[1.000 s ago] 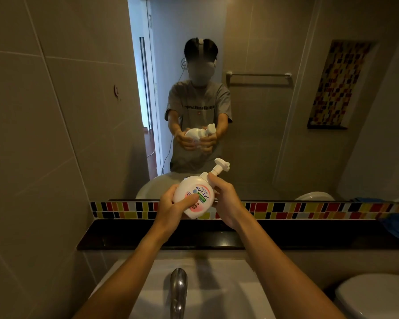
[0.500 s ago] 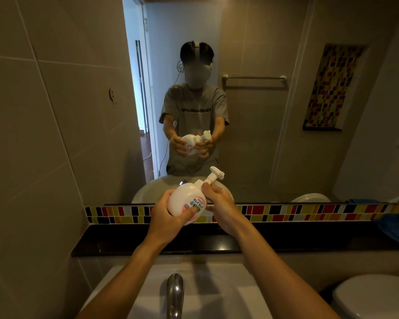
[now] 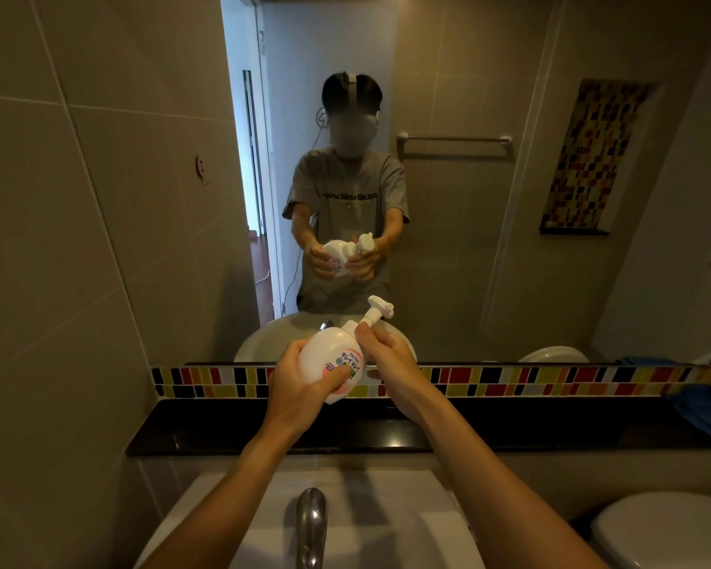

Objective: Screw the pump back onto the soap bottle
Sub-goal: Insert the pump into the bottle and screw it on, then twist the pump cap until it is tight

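A white soap bottle [image 3: 328, 363] with a pink and green label is held in the air above the black ledge, tilted so its neck points up and to the right. My left hand [image 3: 300, 384] wraps its body from the left, thumb across the label. The white pump [image 3: 377, 310] sits on the neck with its nozzle head sticking out past my fingers. My right hand [image 3: 390, 359] grips the pump's collar at the neck; the collar itself is hidden by my fingers.
A black ledge [image 3: 206, 429] runs under a coloured mosaic strip [image 3: 510, 379] and a large mirror. Below are a white basin [image 3: 386, 523] with a chrome tap [image 3: 312, 523]. A white toilet lid [image 3: 670, 527] is at the lower right, blue cloth [image 3: 702, 408] on the ledge's right end.
Both hands and the bottle have dropped slightly in view, toward the mosaic strip. My right hand's fingers have shifted around the pump's collar; my left hand keeps the same hold.
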Demonstrator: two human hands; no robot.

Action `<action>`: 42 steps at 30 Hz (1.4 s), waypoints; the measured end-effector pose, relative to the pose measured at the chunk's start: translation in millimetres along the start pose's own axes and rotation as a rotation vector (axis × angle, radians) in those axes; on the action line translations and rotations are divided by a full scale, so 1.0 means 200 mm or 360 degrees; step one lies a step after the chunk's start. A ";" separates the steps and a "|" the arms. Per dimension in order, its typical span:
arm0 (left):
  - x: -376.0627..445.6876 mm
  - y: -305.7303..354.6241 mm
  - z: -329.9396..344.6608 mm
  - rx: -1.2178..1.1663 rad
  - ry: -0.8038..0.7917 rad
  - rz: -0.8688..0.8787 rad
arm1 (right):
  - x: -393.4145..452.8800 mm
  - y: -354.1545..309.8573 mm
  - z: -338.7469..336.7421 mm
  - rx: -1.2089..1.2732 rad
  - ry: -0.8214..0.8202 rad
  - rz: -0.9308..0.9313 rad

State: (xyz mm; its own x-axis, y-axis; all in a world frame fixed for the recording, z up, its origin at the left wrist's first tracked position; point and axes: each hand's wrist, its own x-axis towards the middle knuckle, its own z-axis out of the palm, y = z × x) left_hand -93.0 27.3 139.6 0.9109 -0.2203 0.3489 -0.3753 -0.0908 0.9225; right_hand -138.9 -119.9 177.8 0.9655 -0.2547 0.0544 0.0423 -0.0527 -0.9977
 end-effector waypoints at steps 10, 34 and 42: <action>0.00 0.02 -0.05 -0.0453 -0.0160 -0.0408 | 0.09 -0.08 -0.18 0.0126 0.0196 -0.0005; -0.07 -0.13 -0.01 -0.1156 -0.0498 -0.0706 | 0.19 -0.18 -0.13 -0.0438 -0.0165 -0.0568; -0.05 -0.17 -0.02 -0.1027 -0.0416 -0.0637 | 0.21 -0.16 -0.10 -0.0462 -0.0125 -0.0585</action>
State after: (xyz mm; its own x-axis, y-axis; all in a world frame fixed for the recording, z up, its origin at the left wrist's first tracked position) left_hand -88.8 35.9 105.4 0.8557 -0.5175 -0.0052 0.2176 0.3506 0.9109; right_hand -104.2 -148.8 212.0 0.9170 -0.0956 0.3873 0.3219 -0.3959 -0.8600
